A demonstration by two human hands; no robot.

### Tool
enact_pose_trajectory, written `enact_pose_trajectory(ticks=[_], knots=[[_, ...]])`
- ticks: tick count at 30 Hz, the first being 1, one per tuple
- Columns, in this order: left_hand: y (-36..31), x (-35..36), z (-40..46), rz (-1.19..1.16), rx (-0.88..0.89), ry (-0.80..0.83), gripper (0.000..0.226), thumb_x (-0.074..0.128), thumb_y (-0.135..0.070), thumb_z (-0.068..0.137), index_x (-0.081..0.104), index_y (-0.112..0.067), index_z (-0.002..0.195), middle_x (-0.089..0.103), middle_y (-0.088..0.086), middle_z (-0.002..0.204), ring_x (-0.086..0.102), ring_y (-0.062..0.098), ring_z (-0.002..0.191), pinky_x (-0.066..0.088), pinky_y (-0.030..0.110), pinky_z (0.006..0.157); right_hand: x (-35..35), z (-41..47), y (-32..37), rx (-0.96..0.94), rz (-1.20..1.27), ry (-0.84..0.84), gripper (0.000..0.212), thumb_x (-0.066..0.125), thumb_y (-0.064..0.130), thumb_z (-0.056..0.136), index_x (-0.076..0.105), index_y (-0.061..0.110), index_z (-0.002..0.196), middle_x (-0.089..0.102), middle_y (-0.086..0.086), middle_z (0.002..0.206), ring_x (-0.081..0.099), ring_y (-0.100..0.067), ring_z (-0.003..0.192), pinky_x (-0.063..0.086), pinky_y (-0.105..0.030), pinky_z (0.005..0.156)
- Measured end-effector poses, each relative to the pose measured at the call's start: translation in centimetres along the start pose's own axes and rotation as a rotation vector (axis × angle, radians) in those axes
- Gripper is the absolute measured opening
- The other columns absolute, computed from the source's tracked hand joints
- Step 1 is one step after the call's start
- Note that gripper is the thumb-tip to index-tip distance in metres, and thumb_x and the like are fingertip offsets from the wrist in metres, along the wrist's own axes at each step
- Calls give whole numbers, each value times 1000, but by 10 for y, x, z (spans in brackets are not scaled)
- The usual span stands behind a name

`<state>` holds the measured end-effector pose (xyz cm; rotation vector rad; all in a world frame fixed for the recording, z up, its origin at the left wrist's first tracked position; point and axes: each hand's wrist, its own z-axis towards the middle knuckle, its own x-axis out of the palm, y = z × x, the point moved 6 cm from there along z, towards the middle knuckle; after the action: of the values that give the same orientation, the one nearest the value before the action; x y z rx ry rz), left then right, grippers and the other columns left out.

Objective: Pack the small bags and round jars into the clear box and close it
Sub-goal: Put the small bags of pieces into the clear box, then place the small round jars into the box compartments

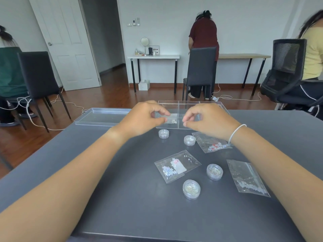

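Observation:
The clear divided box (189,103) stands open at the far edge of the grey table. My left hand (142,117) and my right hand (208,120) hover over its near compartments, each pinching one end of a small clear bag (172,120) stretched between them. Three more small bags lie on the table: one with pink and white beads (177,165), one partly under my right wrist (212,144), one at the right (247,178). Several round jars stand loose, among them one near the box (163,133), another beside it (189,140) and the nearest one (191,189).
The box's clear lid (103,117) lies flat to the left of the box, at the table's far edge. Beyond the table are dark chairs (201,67), white cables on the wooden floor, and three people at other desks.

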<state>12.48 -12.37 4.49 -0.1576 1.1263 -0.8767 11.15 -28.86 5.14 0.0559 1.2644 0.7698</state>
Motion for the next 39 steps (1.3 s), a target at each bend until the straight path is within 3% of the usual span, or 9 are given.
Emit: enact_pose_trajectory(ticks=[2, 5, 10, 14, 19, 25, 31, 34, 39], knots=[[1, 3, -7, 10, -10, 43, 14, 70, -21, 76, 71, -24, 90, 56, -17, 80, 48, 11, 64, 42, 20, 71, 8, -5, -4, 32, -17, 124, 9, 68, 34, 75, 67, 29, 83, 65, 12, 83, 50, 5, 56, 30, -15, 56], [5, 11, -14, 51, -38, 146, 18, 71, -29, 74, 70, -29, 92, 57, -19, 85, 50, 12, 72, 43, 23, 73, 16, -10, -11, 88, -23, 250, 21, 70, 39, 72, 64, 32, 92, 63, 10, 94, 49, 4, 58, 33, -17, 58], [12, 15, -19, 80, -82, 226, 22, 71, -40, 72, 68, -34, 94, 57, -20, 91, 54, 15, 83, 46, 29, 80, 24, -15, -15, 100, -35, 330, 26, 72, 34, 72, 61, 31, 95, 64, 7, 102, 49, 6, 54, 36, -17, 58], [14, 16, -21, 77, -101, 241, 21, 71, -37, 72, 68, -35, 93, 57, -19, 92, 51, 11, 79, 45, 28, 77, 27, -14, -16, 91, -36, 333, 23, 70, 25, 75, 61, 26, 96, 65, 4, 103, 46, 2, 60, 36, -14, 59], [16, 17, -21, 60, -120, 238, 18, 71, -33, 74, 68, -35, 92, 60, -18, 93, 50, 7, 78, 44, 25, 75, 27, -13, -17, 78, -13, 329, 18, 69, 22, 75, 60, 26, 89, 66, 5, 98, 46, 6, 49, 36, -4, 51], [15, 24, -20, 73, -104, 240, 11, 69, -29, 76, 68, -36, 84, 62, -21, 85, 50, -4, 67, 37, 7, 61, 21, -11, -18, 71, 26, 301, 12, 69, 24, 76, 59, 26, 84, 65, 6, 96, 45, 14, 43, 33, -10, 48], [13, 26, -20, 69, -92, 235, 7, 68, -30, 76, 67, -36, 81, 65, -17, 88, 49, -6, 63, 36, 6, 58, 12, -10, -16, 48, 105, 245, 12, 71, 25, 74, 59, 27, 76, 64, 8, 89, 46, 10, 42, 33, -3, 42], [12, 25, -19, 62, -101, 228, 7, 68, -31, 76, 67, -36, 81, 64, -19, 86, 49, 1, 62, 37, 14, 61, 2, -9, -15, 26, 142, 168, 12, 71, 25, 74, 60, 25, 77, 62, 12, 83, 47, 15, 49, 33, 1, 50], [8, 24, -19, 32, -101, 213, 8, 69, -32, 75, 68, -36, 81, 64, -23, 84, 48, -1, 59, 39, 13, 61, -9, -9, -16, 3, 187, 46, 12, 72, 22, 74, 61, 21, 78, 60, 14, 79, 48, 14, 53, 34, 1, 55]])
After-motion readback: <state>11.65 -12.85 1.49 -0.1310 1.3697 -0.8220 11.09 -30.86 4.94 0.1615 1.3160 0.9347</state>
